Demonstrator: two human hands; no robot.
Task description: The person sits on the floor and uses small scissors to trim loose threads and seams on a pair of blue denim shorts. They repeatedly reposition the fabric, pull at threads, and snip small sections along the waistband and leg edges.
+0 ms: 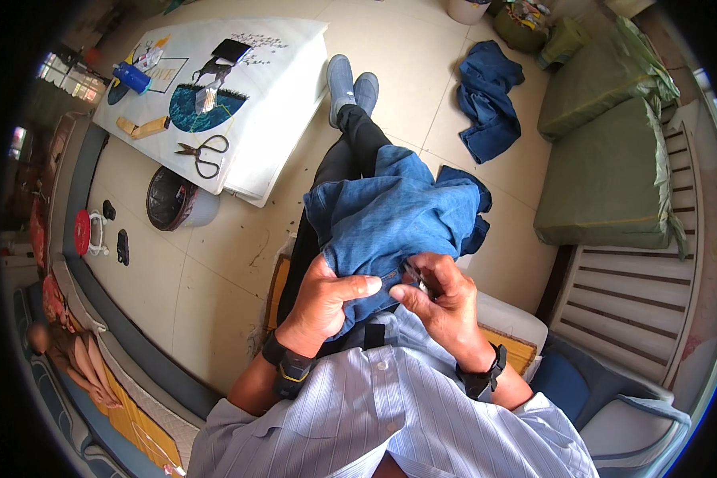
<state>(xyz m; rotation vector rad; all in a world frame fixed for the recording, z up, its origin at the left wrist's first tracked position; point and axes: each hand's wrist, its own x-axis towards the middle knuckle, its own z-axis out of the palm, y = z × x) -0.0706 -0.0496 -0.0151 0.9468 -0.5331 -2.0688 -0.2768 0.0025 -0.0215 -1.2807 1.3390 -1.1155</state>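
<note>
A blue denim garment (398, 215) lies bunched across my lap and thighs. My left hand (323, 307) is closed on its near edge, the thumb lying flat over the cloth by a stitched seam. Close to that seam, my right hand (444, 301) pinches a small dark metal tool (417, 276). It looks like thread snips, but the fingers cover most of it. The tool's tip is at the denim; whether it touches a thread is too small to tell.
Another piece of denim (488, 99) lies on the floor ahead. To the left, a white table (275, 95) carries black-handled scissors (205, 154) and a blue bottle (131, 78). A bin (185, 203) stands beneath its edge. Green-covered cushions (601, 179) rest on a slatted bench at right. Another person (80, 358) is at far left.
</note>
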